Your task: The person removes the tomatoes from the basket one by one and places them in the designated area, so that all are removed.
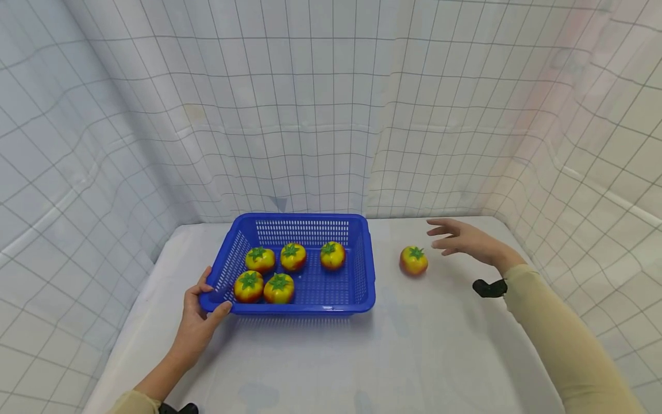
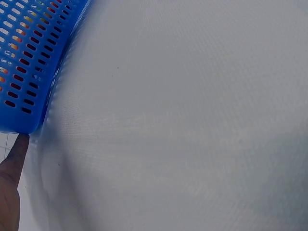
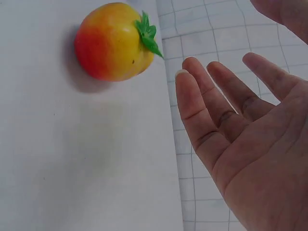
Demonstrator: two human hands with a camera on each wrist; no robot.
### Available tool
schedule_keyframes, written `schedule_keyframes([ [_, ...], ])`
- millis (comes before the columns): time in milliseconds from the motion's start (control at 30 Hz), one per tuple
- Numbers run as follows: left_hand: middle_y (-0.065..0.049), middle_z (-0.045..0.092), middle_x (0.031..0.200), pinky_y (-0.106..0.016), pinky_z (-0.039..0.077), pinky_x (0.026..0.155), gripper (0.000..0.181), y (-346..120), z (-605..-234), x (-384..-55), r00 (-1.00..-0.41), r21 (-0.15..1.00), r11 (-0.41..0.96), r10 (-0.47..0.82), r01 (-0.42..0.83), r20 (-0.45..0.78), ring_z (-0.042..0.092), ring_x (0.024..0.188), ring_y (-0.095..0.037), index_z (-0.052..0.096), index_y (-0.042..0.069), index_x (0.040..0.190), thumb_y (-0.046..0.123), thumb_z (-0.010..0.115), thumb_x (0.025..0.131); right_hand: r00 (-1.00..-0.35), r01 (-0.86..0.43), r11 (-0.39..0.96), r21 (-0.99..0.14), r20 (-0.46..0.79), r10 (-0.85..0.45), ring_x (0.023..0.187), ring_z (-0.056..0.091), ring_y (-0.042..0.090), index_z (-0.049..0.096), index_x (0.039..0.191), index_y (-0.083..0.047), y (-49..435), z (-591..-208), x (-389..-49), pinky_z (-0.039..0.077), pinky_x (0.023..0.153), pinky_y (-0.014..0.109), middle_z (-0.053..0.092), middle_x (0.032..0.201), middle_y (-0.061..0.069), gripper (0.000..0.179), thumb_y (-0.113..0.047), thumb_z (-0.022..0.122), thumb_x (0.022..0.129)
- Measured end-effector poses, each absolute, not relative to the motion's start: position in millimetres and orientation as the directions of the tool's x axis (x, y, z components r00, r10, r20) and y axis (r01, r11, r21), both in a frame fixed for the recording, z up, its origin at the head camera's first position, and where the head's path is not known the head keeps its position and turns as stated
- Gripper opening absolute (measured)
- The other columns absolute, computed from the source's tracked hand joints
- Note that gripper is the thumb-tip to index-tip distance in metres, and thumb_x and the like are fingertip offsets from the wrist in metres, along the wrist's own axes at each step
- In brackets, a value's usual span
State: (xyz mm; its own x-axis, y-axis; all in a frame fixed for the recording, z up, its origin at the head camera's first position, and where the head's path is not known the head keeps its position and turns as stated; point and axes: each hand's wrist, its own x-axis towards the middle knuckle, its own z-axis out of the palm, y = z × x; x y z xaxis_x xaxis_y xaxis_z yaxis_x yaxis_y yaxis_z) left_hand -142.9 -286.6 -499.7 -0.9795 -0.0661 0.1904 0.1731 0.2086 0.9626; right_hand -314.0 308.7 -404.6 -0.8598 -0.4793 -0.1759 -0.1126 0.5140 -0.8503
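Note:
A blue plastic basket (image 1: 310, 309) with slotted walls stands on the white table. Several yellow-and-red fruits (image 1: 279, 288), like tomatoes or persimmons with green leafy tops, lie inside it, mostly towards its left. My left hand (image 1: 195, 330) holds the basket's front left corner, thumb at the front rim and fingers at the left side. In the left wrist view, one digit touches the basket's corner. One more such fruit (image 1: 414, 261) sits on the table right of the basket. Just to its right hovers my right hand (image 1: 468, 241), fingers spread and apart from the fruit (image 3: 114, 42).
The white table (image 1: 414, 356) extends in front of the basket and to both sides. A grid-patterned white curtain (image 1: 310, 115) encloses the back and both sides. A black strap piece (image 1: 489, 288) is on my right wrist.

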Motion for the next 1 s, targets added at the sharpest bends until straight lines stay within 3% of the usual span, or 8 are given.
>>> schedule_keyframes([
  [167,0.002,0.002,0.172,-0.004,0.035,0.099,0.043,-286,-500,-144,-0.980,0.965,0.199,-0.065,0.174,0.190,0.004,0.155,-0.034,0.024,0.017,0.129,0.006,0.058,0.104,-0.863,-0.130,0.491,-0.861,-0.146,-0.485,0.128,0.056,0.030,0.040,0.155,-0.018,298,-399,-314,0.052,0.098,0.040,0.050,0.149,0.011,0.067,-0.031,0.070,0.098],
  [367,0.003,0.002,0.172,-0.004,0.036,0.098,0.043,-286,-499,-144,-0.980,0.962,0.209,-0.063,0.174,0.191,0.003,0.155,-0.035,0.023,0.016,0.129,0.007,0.058,0.105,-0.874,-0.154,0.463,-0.873,-0.097,-0.475,0.125,0.059,0.030,0.049,0.148,-0.014,281,-396,-314,0.054,0.097,0.043,0.056,0.143,0.012,0.058,-0.030,0.071,0.097],
  [667,0.004,0.002,0.172,-0.004,0.036,0.097,0.042,-285,-498,-143,-0.981,0.960,0.233,-0.073,0.158,0.179,0.006,0.154,-0.037,0.023,0.018,0.129,0.009,0.057,0.105,-0.878,-0.191,0.462,-0.866,-0.059,-0.475,0.125,0.058,0.029,0.055,0.143,-0.013,247,-387,-307,0.046,0.104,0.057,0.061,0.138,0.009,0.051,-0.031,0.070,0.098],
  [1000,0.002,0.002,0.172,-0.004,0.037,0.097,0.043,-285,-499,-142,-0.979,0.958,0.236,-0.076,0.165,0.188,0.006,0.154,-0.038,0.022,0.015,0.130,0.008,0.057,0.105,-0.835,-0.260,0.464,-0.847,-0.045,-0.549,0.119,0.062,0.022,0.059,0.140,-0.023,202,-370,-302,0.052,0.099,0.045,0.065,0.132,-0.001,0.050,-0.040,0.072,0.095],
])
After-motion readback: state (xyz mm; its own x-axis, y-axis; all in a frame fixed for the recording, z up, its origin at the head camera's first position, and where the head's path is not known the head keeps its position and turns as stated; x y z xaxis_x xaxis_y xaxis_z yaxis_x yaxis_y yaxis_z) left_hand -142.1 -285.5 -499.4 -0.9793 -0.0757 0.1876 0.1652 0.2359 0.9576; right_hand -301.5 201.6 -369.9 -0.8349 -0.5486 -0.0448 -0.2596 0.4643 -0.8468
